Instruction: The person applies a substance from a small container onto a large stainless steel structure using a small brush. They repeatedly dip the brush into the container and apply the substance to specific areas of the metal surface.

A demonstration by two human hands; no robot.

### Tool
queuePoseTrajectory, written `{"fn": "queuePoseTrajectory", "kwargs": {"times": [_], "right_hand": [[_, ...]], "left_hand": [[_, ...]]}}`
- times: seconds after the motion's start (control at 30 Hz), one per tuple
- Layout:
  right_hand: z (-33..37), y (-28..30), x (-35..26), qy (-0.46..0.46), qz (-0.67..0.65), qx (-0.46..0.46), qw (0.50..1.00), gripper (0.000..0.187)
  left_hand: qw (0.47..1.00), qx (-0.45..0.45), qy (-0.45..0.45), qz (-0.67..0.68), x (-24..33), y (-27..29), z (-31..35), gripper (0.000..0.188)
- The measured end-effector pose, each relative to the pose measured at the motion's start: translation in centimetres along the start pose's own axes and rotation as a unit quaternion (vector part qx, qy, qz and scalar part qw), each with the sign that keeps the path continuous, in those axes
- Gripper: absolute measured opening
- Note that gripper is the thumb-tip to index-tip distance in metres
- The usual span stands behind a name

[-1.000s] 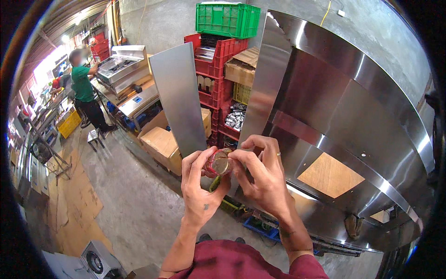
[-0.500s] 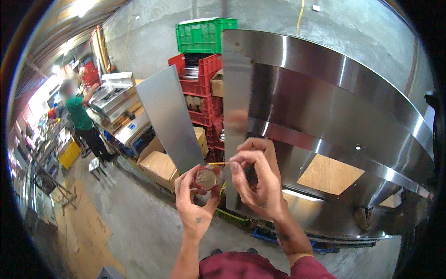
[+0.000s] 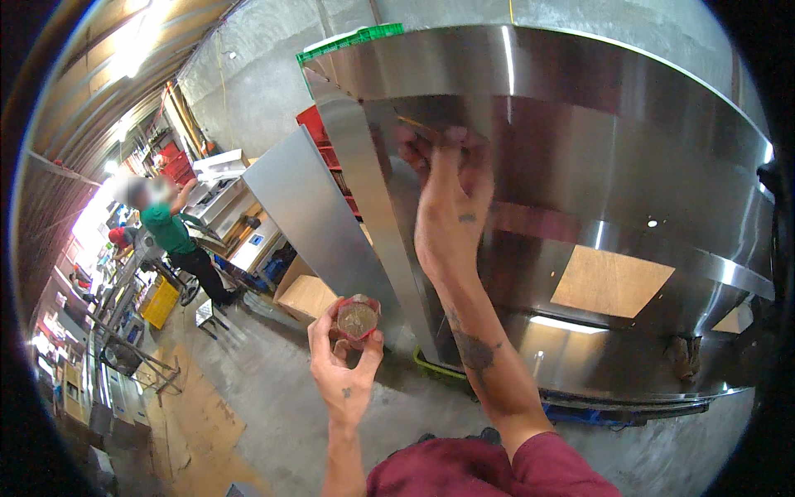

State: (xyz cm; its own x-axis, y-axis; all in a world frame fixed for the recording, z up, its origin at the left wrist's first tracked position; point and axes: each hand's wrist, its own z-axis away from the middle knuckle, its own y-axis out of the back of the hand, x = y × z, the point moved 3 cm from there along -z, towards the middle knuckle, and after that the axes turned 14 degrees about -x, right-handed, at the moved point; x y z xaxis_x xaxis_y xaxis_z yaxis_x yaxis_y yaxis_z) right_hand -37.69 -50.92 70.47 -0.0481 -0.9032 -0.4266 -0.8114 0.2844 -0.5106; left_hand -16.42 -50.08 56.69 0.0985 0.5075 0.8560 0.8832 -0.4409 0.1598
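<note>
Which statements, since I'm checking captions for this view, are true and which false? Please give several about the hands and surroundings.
1. The left hand holds a round, red-edged object. True.
2. The right hand touches that object. False: it is raised apart, in front of the large steel structure.
3. The nearby person wears a green shirt. True.
4. The yellow crate stands right of the steel structure. False: it stands at the left, near that person.
</note>
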Motion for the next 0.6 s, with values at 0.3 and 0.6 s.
{"fn": "queuePoseTrajectory", "kwargs": {"times": [0.3,0.6], "right_hand": [[-1.8,-1.4,0.9,-0.042,-0.127,0.034,0.990,0.024],[-2.3,-2.1,1.6,-0.042,-0.157,0.031,0.986,0.027]], "left_hand": [[0.999,0.008,0.022,-0.025,0.2,-0.6,1.0,0.071],[0.999,0.006,0.038,-0.036,0.6,-0.5,0.9,0.070]]}}
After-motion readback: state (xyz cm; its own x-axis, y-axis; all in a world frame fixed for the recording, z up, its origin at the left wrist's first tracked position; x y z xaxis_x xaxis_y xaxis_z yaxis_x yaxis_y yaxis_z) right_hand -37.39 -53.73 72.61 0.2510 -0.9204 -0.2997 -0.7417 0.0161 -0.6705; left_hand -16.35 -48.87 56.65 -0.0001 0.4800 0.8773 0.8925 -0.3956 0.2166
